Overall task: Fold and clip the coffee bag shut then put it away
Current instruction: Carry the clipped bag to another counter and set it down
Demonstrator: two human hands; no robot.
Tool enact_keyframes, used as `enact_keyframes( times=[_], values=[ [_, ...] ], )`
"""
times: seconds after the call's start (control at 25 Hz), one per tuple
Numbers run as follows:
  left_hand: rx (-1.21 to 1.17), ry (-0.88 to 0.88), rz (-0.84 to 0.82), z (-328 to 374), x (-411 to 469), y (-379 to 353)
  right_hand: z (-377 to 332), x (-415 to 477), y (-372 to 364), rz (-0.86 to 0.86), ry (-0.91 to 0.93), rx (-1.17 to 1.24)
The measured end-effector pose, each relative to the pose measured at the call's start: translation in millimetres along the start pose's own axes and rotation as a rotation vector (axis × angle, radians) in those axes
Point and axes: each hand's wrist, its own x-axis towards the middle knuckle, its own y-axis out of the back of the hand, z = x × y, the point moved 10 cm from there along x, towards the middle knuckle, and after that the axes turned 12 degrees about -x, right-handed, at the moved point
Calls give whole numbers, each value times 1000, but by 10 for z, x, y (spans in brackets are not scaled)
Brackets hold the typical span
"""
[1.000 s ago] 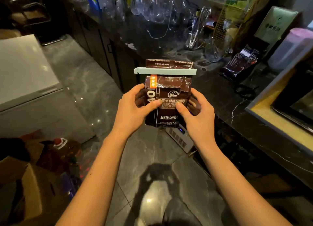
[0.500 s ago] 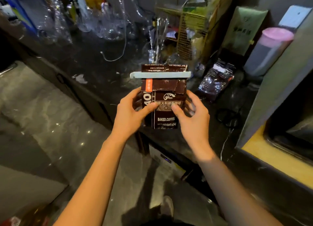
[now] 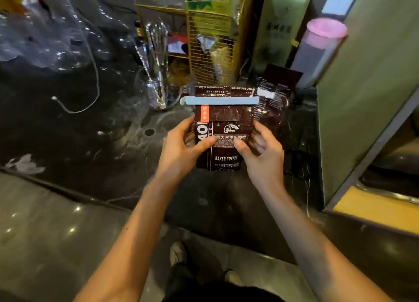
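A dark brown coffee bag (image 3: 226,120) with white lettering is held upright above the black counter (image 3: 90,143). Its top is folded over, and a pale blue clip (image 3: 220,100) is clamped across the fold. My left hand (image 3: 181,150) grips the bag's left side, thumb on the front. My right hand (image 3: 263,156) grips the right side, its thumb pressing the label. The bag's lower back is hidden behind my fingers.
Just behind lies a second dark coffee bag (image 3: 276,93). A glass (image 3: 158,93) holding a whisk, a yellow wire rack (image 3: 210,48), a green pouch (image 3: 281,27) and a pink-lidded container (image 3: 317,52) stand at the back. A green cabinet (image 3: 367,97) rises at right. A white cable (image 3: 90,75) trails left.
Both hands have carried the clipped bag from over the floor to above the counter, closer to the second bag. The grip on it is unchanged.
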Motion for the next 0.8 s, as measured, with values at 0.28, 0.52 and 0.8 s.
enact_keyframes(
  times=[0.28,0.52,0.8],
  values=[
    [1,83,-249,-560,547,-118,382,58,-174,163,-192,-36],
    [12,171,-332,-989,676,-589,880,103,55,166,-269,-80],
    [73,216,-344,-1238,811,-1147,1329,281,417,83,-273,-70]
  ],
)
